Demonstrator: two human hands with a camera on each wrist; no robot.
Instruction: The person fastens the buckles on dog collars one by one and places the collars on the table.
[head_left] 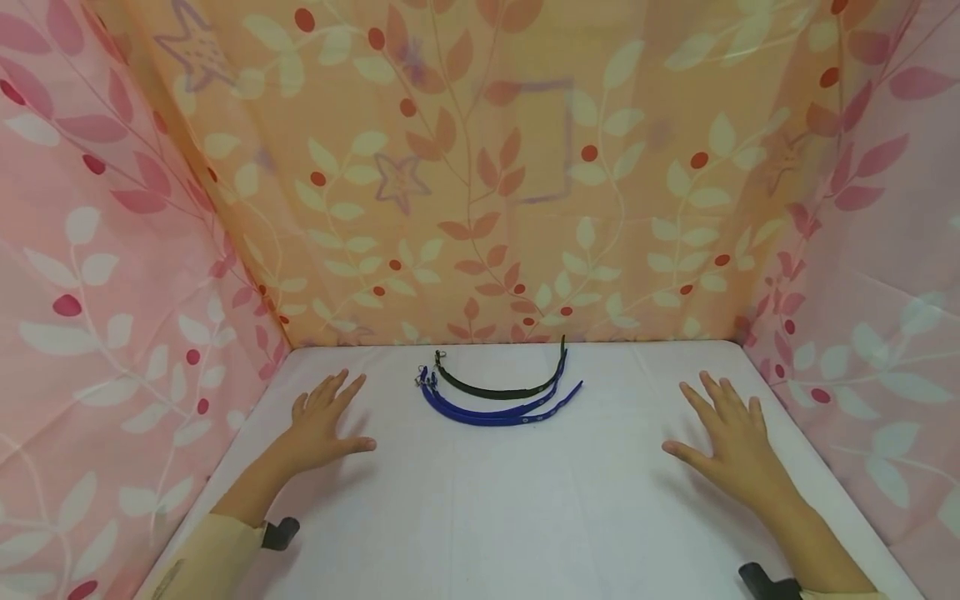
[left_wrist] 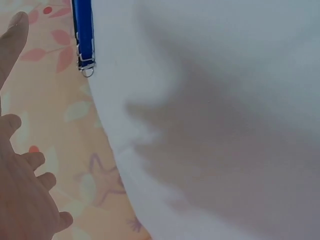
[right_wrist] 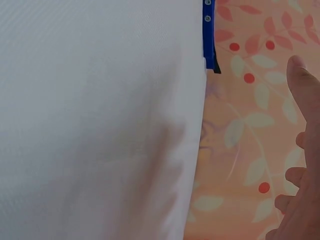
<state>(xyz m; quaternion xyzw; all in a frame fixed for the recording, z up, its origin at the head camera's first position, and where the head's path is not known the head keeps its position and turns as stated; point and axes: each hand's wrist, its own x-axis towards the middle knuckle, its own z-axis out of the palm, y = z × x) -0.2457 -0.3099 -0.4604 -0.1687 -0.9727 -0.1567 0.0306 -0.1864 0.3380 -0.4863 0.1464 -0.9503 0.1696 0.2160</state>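
Three thin strap collars lie curved together at the far middle of the table: a black collar [head_left: 495,393] at the back and two blue collars [head_left: 480,422] in front of it. Metal buckles and rings show at their left ends, and eyelets line the right ends. To their left, my left hand [head_left: 318,433] is held above the table with fingers spread, touching nothing. My right hand [head_left: 731,446] is likewise spread on the right side, apart from the collars. Each wrist view shows one end of the blue straps [left_wrist: 85,32] beyond the hand.
The table [head_left: 480,517] has a white cover. An orange leaf-patterned curtain [head_left: 480,167] stands along its far edge. Pink patterned curtains flank it at the left [head_left: 135,292] and right [head_left: 870,317]. Dark wrist-worn devices show at both forearms.
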